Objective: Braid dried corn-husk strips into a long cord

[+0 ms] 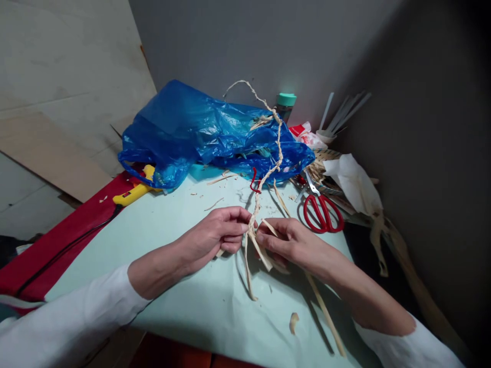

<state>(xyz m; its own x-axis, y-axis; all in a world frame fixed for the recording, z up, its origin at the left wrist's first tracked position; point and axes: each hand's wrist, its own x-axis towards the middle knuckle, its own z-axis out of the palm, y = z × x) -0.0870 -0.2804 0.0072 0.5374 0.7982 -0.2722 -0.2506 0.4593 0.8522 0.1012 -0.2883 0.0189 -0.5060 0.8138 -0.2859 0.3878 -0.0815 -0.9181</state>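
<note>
A pale braided cord (279, 145) of dried plant fibre runs from the blue bag down to my fingers, where it splits into loose strands. My left hand (220, 230) pinches the lower end of the braid between thumb and forefinger. Close beside it, my right hand (291, 240) is closed on a fibre strand (269, 227) at the point where the strands part. Other strands (249, 271) hang down between the hands. A longer strip (322, 306) slants toward the front edge, passing beneath my right hand. Red string (253, 181) is at the braid above my hands.
Behind the braid lies a blue plastic bag (172, 128). Red-handled scissors (323, 213) rest at right, near a cup of white sticks (326, 135) and a green-lidded jar (286, 105). A yellow corded tool (134, 194) lies at left. Fibre scraps (293, 323) dot the pale green tabletop (184, 312).
</note>
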